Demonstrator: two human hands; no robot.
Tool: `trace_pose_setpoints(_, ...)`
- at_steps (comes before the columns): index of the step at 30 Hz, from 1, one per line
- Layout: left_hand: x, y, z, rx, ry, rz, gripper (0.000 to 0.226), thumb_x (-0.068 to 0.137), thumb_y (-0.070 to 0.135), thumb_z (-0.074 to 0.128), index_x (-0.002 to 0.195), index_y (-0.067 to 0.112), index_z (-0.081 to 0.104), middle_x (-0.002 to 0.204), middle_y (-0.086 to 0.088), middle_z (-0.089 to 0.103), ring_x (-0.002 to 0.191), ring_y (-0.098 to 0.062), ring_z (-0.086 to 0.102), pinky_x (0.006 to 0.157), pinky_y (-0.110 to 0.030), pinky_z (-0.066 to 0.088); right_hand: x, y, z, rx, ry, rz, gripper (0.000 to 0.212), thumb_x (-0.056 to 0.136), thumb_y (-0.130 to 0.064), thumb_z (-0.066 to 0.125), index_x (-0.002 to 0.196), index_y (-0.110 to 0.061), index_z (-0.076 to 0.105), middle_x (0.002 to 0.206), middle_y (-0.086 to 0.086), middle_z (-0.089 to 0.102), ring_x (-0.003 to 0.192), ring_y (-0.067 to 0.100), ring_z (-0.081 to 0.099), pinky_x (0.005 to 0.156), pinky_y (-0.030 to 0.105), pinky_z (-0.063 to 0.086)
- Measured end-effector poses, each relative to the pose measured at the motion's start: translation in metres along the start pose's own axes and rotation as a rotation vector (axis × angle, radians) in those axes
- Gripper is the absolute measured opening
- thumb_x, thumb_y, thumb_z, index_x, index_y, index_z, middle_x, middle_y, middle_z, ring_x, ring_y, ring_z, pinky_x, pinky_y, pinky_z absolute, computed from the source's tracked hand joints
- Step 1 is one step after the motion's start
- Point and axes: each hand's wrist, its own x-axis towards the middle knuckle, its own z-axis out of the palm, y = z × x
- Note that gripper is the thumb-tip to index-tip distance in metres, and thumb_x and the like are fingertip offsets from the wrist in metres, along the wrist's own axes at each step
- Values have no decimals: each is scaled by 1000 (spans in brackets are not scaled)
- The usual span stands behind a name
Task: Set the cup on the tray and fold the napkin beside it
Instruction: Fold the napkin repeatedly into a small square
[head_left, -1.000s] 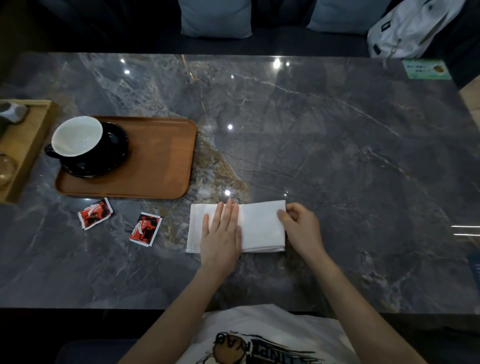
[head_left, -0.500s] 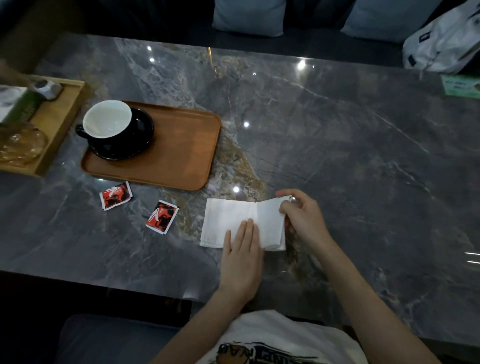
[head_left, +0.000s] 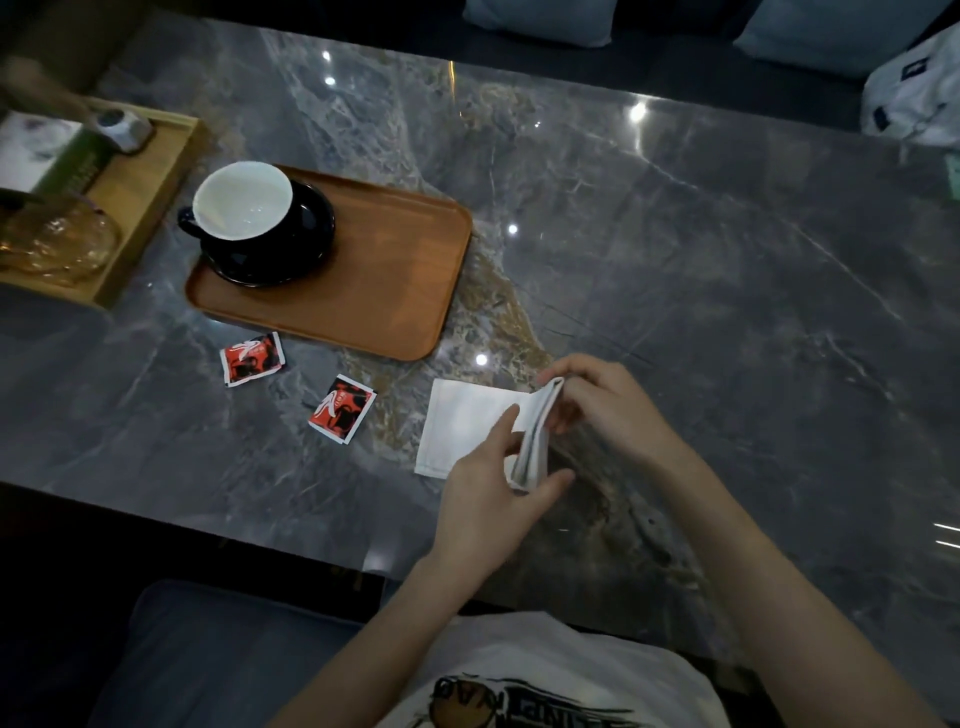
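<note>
A white-lined black cup (head_left: 244, 202) stands on a black saucer (head_left: 311, 244) at the left end of the brown tray (head_left: 384, 291). To the right of the tray's near corner, the white napkin (head_left: 462, 421) lies on the marble table. Its left half is flat and its right half stands up on edge. My right hand (head_left: 608, 405) pinches the top of that raised half. My left hand (head_left: 488, 499) rests straight fingers on the flat half by the crease, with the thumb spread out past the raised half's near end.
Two red sachets (head_left: 252, 358) (head_left: 343, 409) lie on the table in front of the tray. A light wooden tray (head_left: 140, 192) at far left holds an amber glass dish (head_left: 57, 244) and small items. A white bag (head_left: 914, 93) sits at the far right.
My right hand has lifted the napkin's right half from flat to upright. My left hand has slid back towards the crease and tilted. The camera view has shifted left and down.
</note>
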Motion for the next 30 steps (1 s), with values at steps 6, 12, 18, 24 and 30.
trace_pose_setpoints(6,1,-7,-18,22,93,6,40,81,17,66,120,15,56,87,3,67,68,-4,56,58,-2,38,23,-14,8,-543,-164,-215,15,83,-16,57,88,-18,70,84,6,63,83,21,57,72,31,42)
trace_pose_setpoints(12,-3,-30,-22,70,198,-26,58,80,13,68,133,6,46,96,-16,68,79,-21,64,66,-13,40,49,-16,29,-581,-321,-235,19,90,-20,54,97,-7,64,101,4,57,95,14,52,81,26,39)
trace_pose_setpoints(18,2,-38,-27,3,223,-192,15,87,21,57,78,10,62,45,7,44,48,-5,48,49,-15,35,63,-2,58,-544,-312,-218,17,94,-23,48,88,-11,58,80,0,58,77,15,54,67,26,39)
trace_pose_setpoints(24,16,-57,-36,-172,169,-409,30,94,23,48,72,8,62,64,-5,71,58,-13,68,68,-36,56,65,20,83,-597,-102,-313,22,96,-26,43,99,-10,58,96,10,64,89,24,58,75,36,42)
trace_pose_setpoints(30,25,-69,-44,197,73,-435,40,94,36,39,84,8,66,85,-18,70,84,-36,63,75,-42,51,65,40,103,-840,115,-437,33,91,-33,37,94,-12,62,92,11,64,86,29,57,73,36,42)
